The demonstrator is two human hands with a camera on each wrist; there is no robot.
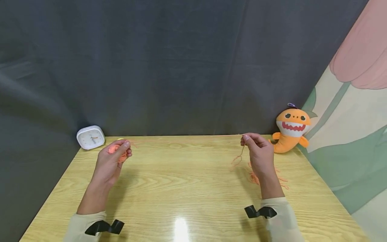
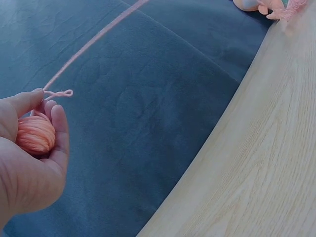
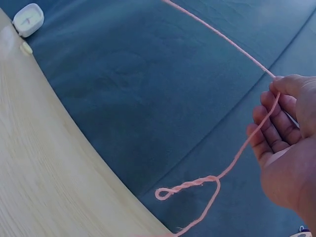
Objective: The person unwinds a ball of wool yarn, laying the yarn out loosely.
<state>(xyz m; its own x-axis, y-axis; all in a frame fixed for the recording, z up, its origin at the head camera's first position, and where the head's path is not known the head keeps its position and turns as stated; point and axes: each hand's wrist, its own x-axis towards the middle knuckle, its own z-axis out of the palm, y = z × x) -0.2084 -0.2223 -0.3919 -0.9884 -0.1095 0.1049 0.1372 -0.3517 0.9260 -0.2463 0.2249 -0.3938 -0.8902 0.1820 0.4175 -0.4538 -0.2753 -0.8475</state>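
Note:
My left hand point(image 1: 111, 163) holds a small ball of orange yarn point(image 2: 36, 134) in the palm, its thumb and forefinger pinching the strand that leaves it. A short twisted loop of yarn sticks out past those fingertips. From there the yarn strand point(image 3: 224, 37) runs straight across to my right hand point(image 1: 260, 156), which pinches it between thumb and forefinger. Below the right fingers the strand hangs slack, with a twisted loop point(image 3: 185, 186) in it. A loose heap of the same yarn point(image 1: 254, 178) lies on the table, partly hidden behind the right wrist.
A white clock point(image 1: 90, 137) stands at the table's back left corner. An orange plush shark point(image 1: 291, 129) sits at the back right. Dark cloth point(image 1: 181, 67) hangs behind the wooden table point(image 1: 181, 181), and a flower-patterned cloth point(image 1: 347, 134) is on the right.

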